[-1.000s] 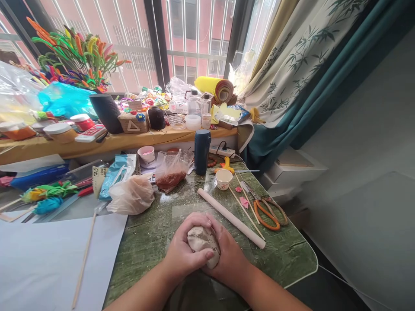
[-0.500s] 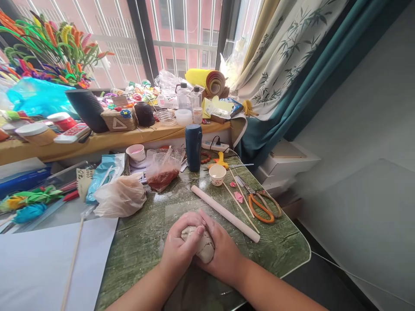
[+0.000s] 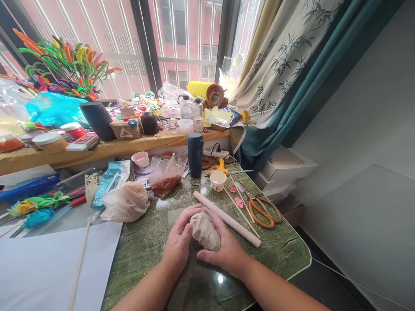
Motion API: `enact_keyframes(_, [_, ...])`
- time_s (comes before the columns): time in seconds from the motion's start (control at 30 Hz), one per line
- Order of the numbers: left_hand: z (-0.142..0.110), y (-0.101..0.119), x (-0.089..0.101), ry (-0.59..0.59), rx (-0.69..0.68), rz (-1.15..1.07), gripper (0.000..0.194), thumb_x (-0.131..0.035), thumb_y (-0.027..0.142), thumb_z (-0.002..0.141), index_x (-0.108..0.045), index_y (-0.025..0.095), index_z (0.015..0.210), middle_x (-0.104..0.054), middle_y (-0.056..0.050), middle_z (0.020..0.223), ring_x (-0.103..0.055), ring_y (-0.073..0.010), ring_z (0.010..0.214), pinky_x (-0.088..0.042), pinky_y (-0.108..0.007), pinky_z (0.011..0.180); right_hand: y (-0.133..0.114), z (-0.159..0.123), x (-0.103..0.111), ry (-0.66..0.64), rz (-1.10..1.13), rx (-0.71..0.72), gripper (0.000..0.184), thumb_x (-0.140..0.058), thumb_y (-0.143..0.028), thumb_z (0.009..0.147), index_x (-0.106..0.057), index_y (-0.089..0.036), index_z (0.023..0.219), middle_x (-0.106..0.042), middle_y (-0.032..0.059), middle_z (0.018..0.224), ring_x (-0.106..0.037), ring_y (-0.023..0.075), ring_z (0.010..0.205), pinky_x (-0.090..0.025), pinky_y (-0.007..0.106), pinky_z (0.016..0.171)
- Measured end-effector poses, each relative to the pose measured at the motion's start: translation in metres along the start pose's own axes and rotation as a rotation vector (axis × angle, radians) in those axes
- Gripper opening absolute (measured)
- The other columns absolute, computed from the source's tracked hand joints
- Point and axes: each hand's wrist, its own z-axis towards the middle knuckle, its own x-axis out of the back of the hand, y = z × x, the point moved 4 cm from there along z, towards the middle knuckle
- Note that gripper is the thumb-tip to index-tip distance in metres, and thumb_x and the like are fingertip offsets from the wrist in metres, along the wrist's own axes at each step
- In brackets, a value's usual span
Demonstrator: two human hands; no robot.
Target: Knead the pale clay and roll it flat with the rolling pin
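Note:
A pale grey lump of clay [image 3: 205,232] rests on the green table [image 3: 285,250] between both my hands. My left hand [image 3: 179,244] cups its left side with the fingers curved against it. My right hand [image 3: 225,248] wraps round its right and near side, thumb under the front. Just beyond the clay lies a long pale rolling pin [image 3: 227,219], slanting from the upper left to the lower right.
Orange-handled scissors [image 3: 263,211], thin wooden sticks [image 3: 240,207] and a small paper cup [image 3: 218,180] lie to the right. A dark blue bottle [image 3: 195,149], plastic bags [image 3: 125,201] and a white sheet [image 3: 39,268] with a long stick sit to the left. A cluttered windowsill shelf runs behind.
The clay has been turned and pressed into a longer shape. My left hand has slid off its top to its left side, so more of the clay shows.

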Motion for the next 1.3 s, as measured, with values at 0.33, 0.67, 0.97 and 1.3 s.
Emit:
enact_keyframes(0.33, [0.009,0.009,0.01,-0.148,0.321,-0.319,0.038,-0.078,0.049,0.08,-0.072,0.02,0.104,-0.074,-0.012,0.118,-0.071,-0.0251,0.095,-0.057,-0.032,0.079,0.014,0.011,-0.051,-0.31,0.743,-0.565,0.1,-0.016,-0.088,0.089,-0.068,-0.007,0.117,-0.072,0.0136,0.09,-0.072,0.0242,0.075,-0.054,0.034,0.067])
enact_keyframes(0.67, [0.005,0.008,0.008,-0.127,0.155,-0.088,0.06,-0.057,0.071,0.088,-0.071,0.016,0.071,-0.071,-0.007,0.076,-0.066,-0.0224,0.077,-0.053,-0.032,0.077,0.014,0.008,-0.044,-0.421,0.702,-0.63,0.09,-0.049,-0.088,0.08,-0.065,-0.007,0.117,-0.074,0.016,0.092,-0.074,0.0291,0.081,-0.059,0.04,0.069])
enact_keyframes(0.97, [0.007,0.008,0.005,-0.106,0.229,0.095,0.059,-0.057,0.069,0.089,-0.064,0.018,0.06,-0.062,-0.002,0.06,-0.057,-0.0177,0.06,-0.047,-0.027,0.063,0.027,0.008,-0.046,-0.304,0.615,-0.593,0.074,-0.052,-0.081,0.086,-0.066,-0.012,0.107,-0.072,0.0104,0.082,-0.072,0.0209,0.067,-0.056,0.03,0.055])
enact_keyframes(1.3, [0.009,0.001,0.009,-0.193,0.117,-0.159,0.065,-0.072,0.057,0.087,-0.055,0.025,0.141,-0.055,-0.015,0.15,-0.047,-0.0346,0.142,-0.037,-0.05,0.118,-0.014,0.009,-0.015,0.098,0.14,-0.031,0.061,-0.061,-0.067,0.091,-0.054,-0.026,0.135,-0.067,0.0126,0.123,-0.065,0.0275,0.116,-0.051,0.045,0.103])
